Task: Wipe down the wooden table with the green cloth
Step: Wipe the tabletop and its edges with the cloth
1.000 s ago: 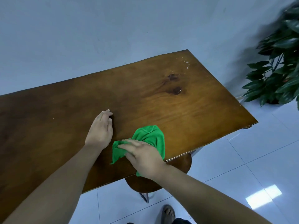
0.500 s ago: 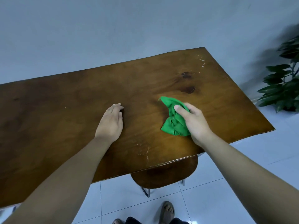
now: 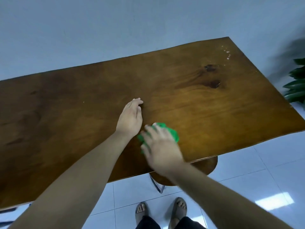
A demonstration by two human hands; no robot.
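The wooden table (image 3: pixel 214 116) fills the middle of the view, with two dark knots and a few pale specks near its far right corner. My right hand (image 3: pixel 160 149) presses the crumpled green cloth (image 3: pixel 171 132) flat on the tabletop near the front edge; the hand is blurred and covers most of the cloth. My left hand (image 3: pixel 131 118) rests flat on the wood just left of the cloth, fingers together and holding nothing.
A round wooden stool (image 3: pixel 206 167) sits under the table's front edge. Potted plant leaves (image 3: pixel 295 86) show at the right edge. A plain wall runs behind the table. My sandalled feet (image 3: pixel 161 210) stand on white floor tiles.
My right hand swept the green cloth from the table's right middle back toward the front edge, close beside my left hand. The left hand stayed planted. The view shifted.
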